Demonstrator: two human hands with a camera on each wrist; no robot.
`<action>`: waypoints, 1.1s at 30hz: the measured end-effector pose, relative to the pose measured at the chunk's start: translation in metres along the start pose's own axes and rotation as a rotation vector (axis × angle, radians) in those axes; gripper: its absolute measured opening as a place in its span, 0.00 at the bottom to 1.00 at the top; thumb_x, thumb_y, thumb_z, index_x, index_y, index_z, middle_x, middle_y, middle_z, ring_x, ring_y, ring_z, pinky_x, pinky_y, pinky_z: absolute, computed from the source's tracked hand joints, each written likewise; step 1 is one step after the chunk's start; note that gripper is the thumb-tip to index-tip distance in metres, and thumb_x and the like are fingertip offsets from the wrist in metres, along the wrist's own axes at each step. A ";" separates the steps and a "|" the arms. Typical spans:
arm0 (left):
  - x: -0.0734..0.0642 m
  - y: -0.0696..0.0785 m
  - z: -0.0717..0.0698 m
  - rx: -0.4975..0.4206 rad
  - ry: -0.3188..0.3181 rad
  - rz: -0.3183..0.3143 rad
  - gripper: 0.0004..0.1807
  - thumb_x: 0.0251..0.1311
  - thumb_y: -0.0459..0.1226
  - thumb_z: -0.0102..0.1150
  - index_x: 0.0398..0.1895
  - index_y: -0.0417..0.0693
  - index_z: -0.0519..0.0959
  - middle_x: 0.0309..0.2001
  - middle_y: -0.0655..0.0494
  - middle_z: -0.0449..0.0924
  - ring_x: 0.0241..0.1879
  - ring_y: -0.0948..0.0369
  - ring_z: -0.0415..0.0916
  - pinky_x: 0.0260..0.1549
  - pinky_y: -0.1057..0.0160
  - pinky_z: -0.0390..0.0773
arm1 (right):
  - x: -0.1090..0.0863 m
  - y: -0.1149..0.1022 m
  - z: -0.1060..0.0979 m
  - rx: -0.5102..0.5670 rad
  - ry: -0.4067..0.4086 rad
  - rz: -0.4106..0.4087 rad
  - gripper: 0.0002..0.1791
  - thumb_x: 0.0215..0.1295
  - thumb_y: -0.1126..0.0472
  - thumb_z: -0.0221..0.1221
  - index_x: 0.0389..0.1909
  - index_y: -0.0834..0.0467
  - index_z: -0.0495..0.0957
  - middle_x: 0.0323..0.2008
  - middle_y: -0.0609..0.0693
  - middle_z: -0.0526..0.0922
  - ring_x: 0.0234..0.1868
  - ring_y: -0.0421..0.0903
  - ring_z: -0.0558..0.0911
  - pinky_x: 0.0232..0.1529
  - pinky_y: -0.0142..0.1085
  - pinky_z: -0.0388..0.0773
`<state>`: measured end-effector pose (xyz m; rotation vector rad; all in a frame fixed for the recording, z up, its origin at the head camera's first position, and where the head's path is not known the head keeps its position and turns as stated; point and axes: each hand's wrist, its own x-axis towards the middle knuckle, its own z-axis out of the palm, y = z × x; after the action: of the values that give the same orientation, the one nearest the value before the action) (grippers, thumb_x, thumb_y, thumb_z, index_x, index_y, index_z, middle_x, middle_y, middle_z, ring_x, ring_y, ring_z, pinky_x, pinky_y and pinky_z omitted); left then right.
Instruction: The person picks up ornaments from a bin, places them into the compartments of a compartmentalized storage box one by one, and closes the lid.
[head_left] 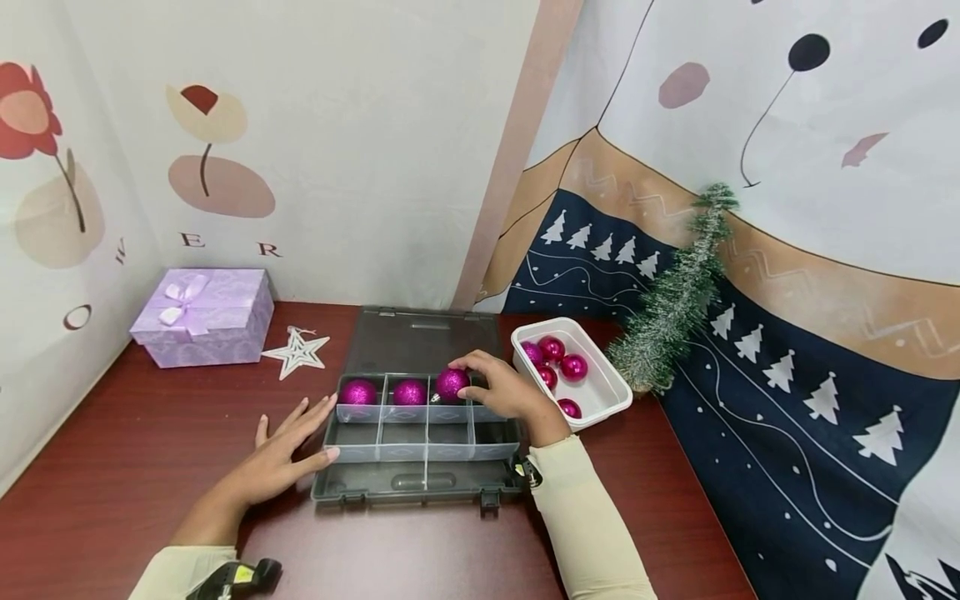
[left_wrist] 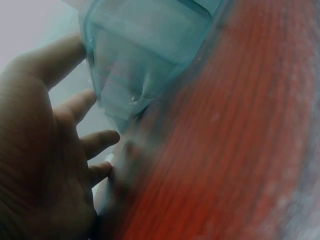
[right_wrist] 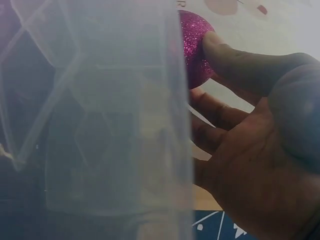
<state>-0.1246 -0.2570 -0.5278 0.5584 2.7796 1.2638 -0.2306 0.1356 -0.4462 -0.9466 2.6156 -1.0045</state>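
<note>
A clear divided storage box (head_left: 405, 452) lies with its dark lid (head_left: 420, 342) folded back. Two glittery magenta bauble ornaments, one on the left (head_left: 358, 392) and one beside it (head_left: 409, 393), sit in the back row. My right hand (head_left: 504, 387) pinches a third glittery bauble (head_left: 452, 385) at the third back compartment; the thumb is on it in the right wrist view, where the box wall hides part of the bauble (right_wrist: 196, 52). My left hand (head_left: 281, 457) touches the box's left side with fingers spread and fairly straight.
Right of the box, a white tray (head_left: 609, 390) holds several magenta baubles. A small frosted tree (head_left: 675, 308) leans behind it. A white star (head_left: 297, 352) and a lilac gift box (head_left: 206, 321) with a bow stand at the back left.
</note>
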 end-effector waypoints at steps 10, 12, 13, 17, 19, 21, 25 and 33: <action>0.000 0.000 0.000 -0.003 0.002 0.005 0.47 0.74 0.49 0.65 0.90 0.56 0.55 0.86 0.32 0.54 0.85 0.24 0.41 0.71 0.16 0.14 | 0.002 0.005 0.005 -0.050 0.001 -0.006 0.24 0.76 0.65 0.66 0.71 0.59 0.78 0.66 0.58 0.82 0.69 0.56 0.81 0.75 0.54 0.77; 0.001 -0.001 0.000 -0.003 0.002 0.005 0.47 0.74 0.49 0.65 0.90 0.57 0.55 0.86 0.32 0.55 0.85 0.24 0.41 0.71 0.16 0.14 | 0.002 0.004 0.006 -0.049 0.010 0.003 0.24 0.76 0.65 0.67 0.69 0.59 0.79 0.66 0.58 0.83 0.69 0.56 0.81 0.75 0.54 0.77; 0.001 -0.001 0.000 -0.002 0.001 0.004 0.47 0.74 0.49 0.65 0.90 0.57 0.55 0.86 0.32 0.54 0.85 0.24 0.41 0.71 0.16 0.14 | 0.002 0.004 0.006 -0.049 0.015 0.007 0.23 0.75 0.65 0.67 0.69 0.59 0.79 0.65 0.57 0.83 0.69 0.56 0.81 0.75 0.54 0.77; 0.001 -0.001 0.000 0.002 -0.003 0.000 0.47 0.74 0.50 0.65 0.90 0.57 0.55 0.86 0.32 0.54 0.85 0.24 0.41 0.71 0.16 0.14 | 0.003 0.005 0.008 -0.064 0.017 0.024 0.22 0.75 0.65 0.68 0.66 0.60 0.80 0.65 0.57 0.83 0.69 0.56 0.81 0.75 0.54 0.77; 0.001 -0.001 0.000 0.003 -0.003 0.000 0.47 0.74 0.50 0.65 0.90 0.57 0.55 0.86 0.32 0.54 0.85 0.24 0.41 0.71 0.16 0.14 | 0.003 0.005 0.008 -0.073 0.014 0.027 0.21 0.75 0.65 0.68 0.65 0.61 0.81 0.64 0.57 0.83 0.68 0.56 0.81 0.74 0.54 0.77; 0.001 -0.001 0.000 0.003 -0.002 0.000 0.47 0.74 0.50 0.65 0.90 0.57 0.55 0.86 0.32 0.54 0.85 0.24 0.41 0.71 0.16 0.14 | 0.004 0.006 0.009 -0.086 0.007 0.032 0.20 0.75 0.64 0.68 0.65 0.61 0.81 0.64 0.57 0.82 0.68 0.55 0.81 0.74 0.53 0.78; 0.001 -0.001 0.000 0.001 -0.003 0.000 0.47 0.73 0.50 0.65 0.90 0.57 0.55 0.86 0.32 0.54 0.85 0.24 0.41 0.71 0.16 0.15 | 0.004 0.007 0.011 -0.104 -0.007 0.045 0.20 0.76 0.63 0.68 0.65 0.59 0.81 0.65 0.56 0.81 0.68 0.54 0.81 0.73 0.53 0.78; 0.001 -0.001 0.001 -0.002 0.001 0.001 0.47 0.73 0.50 0.65 0.90 0.57 0.55 0.86 0.32 0.55 0.85 0.24 0.41 0.71 0.16 0.14 | 0.004 0.009 0.014 -0.095 -0.012 0.049 0.21 0.76 0.62 0.68 0.67 0.59 0.81 0.66 0.56 0.81 0.69 0.57 0.81 0.73 0.54 0.78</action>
<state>-0.1253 -0.2570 -0.5290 0.5597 2.7786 1.2680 -0.2330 0.1302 -0.4621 -0.9007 2.6837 -0.8681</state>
